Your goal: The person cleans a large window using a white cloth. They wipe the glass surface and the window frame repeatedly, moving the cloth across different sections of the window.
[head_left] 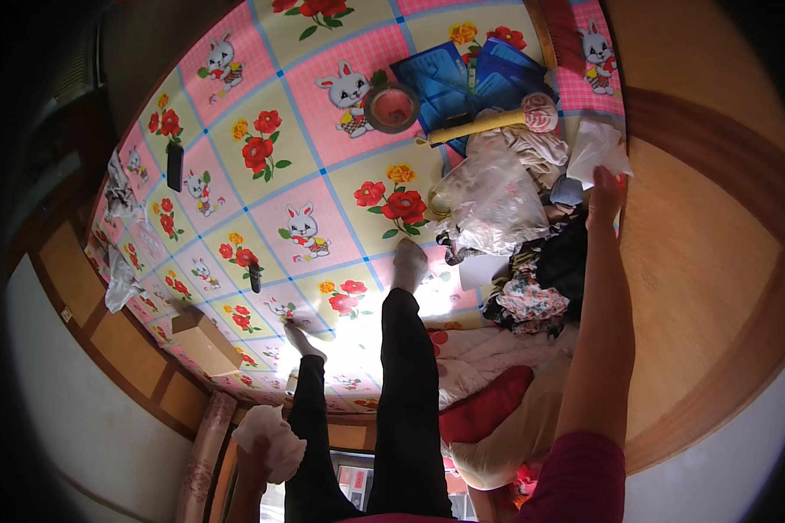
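Observation:
My left hand [253,460], low in the view beside my leg, is closed around a crumpled white cloth or tissue [272,438]. Stretched far out to the right, my right hand [604,202] has its fingers at the lower edge of a thin white sheet [598,150], pinching it; whether it is paper or plastic I cannot tell. Close to that hand lie a blue-grey bundle [567,191], dark clothing [569,257] and a clear plastic bag [497,196]. A yellow-handled stick with a pinkish round head [488,125] rests just left of the sheet.
I stand in socks on a surface covered with a rabbit-and-flower patterned sheet [340,205]. Blue packets [432,78], a tape roll [392,108], a phone [174,166], a small dark object [255,278] and a cardboard box [205,342] lie on it. Bedding [497,362] is piled near my right.

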Demonstrator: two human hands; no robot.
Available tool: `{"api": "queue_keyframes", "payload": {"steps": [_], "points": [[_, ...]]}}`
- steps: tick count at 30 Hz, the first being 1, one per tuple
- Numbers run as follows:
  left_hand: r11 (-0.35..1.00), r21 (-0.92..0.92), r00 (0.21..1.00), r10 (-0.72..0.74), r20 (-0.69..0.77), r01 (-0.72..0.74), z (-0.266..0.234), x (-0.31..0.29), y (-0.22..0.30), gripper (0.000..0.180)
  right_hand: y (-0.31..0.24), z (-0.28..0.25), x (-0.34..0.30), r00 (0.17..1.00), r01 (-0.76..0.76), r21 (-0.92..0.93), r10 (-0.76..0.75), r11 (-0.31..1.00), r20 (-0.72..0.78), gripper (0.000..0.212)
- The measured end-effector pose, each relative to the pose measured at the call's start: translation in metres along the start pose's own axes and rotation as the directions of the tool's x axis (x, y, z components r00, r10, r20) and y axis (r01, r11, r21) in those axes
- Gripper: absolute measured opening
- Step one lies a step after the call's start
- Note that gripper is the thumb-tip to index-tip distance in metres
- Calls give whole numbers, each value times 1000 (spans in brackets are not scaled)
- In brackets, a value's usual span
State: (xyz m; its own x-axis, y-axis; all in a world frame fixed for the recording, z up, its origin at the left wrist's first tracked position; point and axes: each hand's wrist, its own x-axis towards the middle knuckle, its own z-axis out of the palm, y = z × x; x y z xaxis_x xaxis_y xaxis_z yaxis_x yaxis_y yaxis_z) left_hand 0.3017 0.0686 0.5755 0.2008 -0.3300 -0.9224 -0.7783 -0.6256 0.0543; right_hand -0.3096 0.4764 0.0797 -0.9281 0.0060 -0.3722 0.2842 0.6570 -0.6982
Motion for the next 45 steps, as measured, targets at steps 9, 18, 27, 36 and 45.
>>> {"api": "queue_keyframes", "payload": {"steps": [9,18,27,36,45], "points": [[905,222,927,325,190,-363,-29,7,-56,60,-157,-82,-94,958,-217,554,285,804,-39,68],[575,37,512,695,506,-817,55,-62,145,58,-391,-69,-302,911,32,311,-156,950,382,55],[673,148,637,572,517,-725,21,-126,151,59,-504,-58,-527,665,-214,358,-133,909,735,34],[808,-356,630,589,506,-469,-115,-160,62,56,-536,-69,-598,771,-469,625,-56,624,634,35],[779,-372,667,626,404,-505,-141,-187,35,56,-603,-70,-649,669,246,346,-417,905,615,45]]}}
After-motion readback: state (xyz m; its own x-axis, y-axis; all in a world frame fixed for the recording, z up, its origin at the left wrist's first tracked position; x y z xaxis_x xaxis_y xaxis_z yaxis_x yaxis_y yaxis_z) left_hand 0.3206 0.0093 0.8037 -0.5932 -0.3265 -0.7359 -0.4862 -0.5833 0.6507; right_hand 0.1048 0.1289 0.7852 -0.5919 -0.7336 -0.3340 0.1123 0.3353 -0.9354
